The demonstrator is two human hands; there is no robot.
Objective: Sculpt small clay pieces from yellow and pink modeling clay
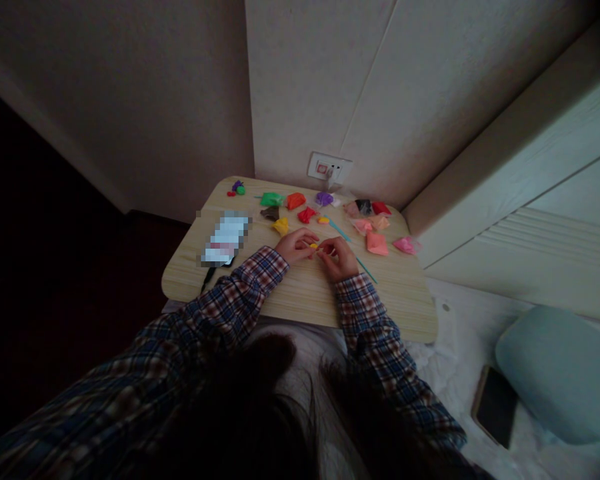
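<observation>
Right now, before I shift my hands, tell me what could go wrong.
The small yellow piece at the fingers of the left hand and right hand could get squashed or dropped. The right sleeve might sweep aside the thin teal stick close by. The pink packet near the table's edge could be nudged off.

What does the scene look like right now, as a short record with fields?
Left hand: fingertips on a small yellow piece
Right hand: fingertips pinched together close beside that piece; contact too small to tell
Work surface: pale wood-grain table
Beyond the hands: colored packets, including green, purple and yellow
Near right hand: thin teal stick lying on the table
Left side: device with a lit, pixelated screen
Off the table, right: dark phone beside a pale blue-green cushion
</observation>
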